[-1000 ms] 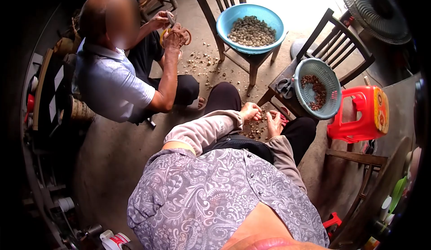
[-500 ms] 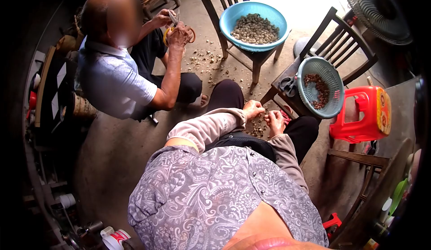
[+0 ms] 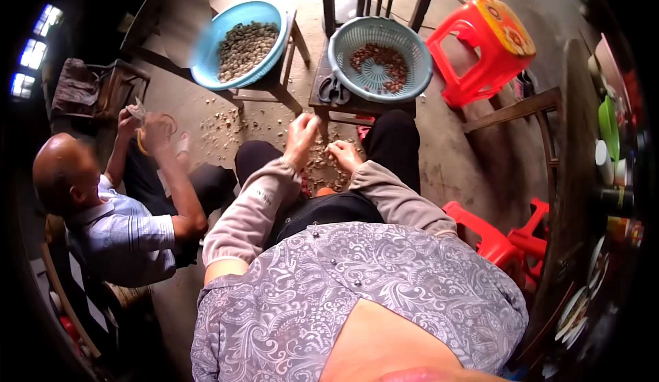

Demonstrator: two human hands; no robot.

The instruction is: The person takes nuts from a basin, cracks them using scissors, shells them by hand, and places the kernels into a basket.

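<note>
My left hand is above my lap, just in front of the seat edge, with its fingers bent together. My right hand is a little nearer to me and to the right, thumb and fingers pinched. Anything small in either hand is too tiny to make out. Beyond them, a grey-blue colander on a wooden chair holds reddish-brown kernels. Beside it on the seat lies a pair of dark-handled scissors. Broken shell bits lie between my knees, below my hands.
A blue basin of unshelled nuts stands on another chair. At the left a co-worker sits with yellow-handled scissors. A red stool stands to the right. Shell pieces litter the floor.
The view has turned to the right, so the chairs and co-worker appear farther left. My hands are somewhat farther apart, the left one reaching more forward.
</note>
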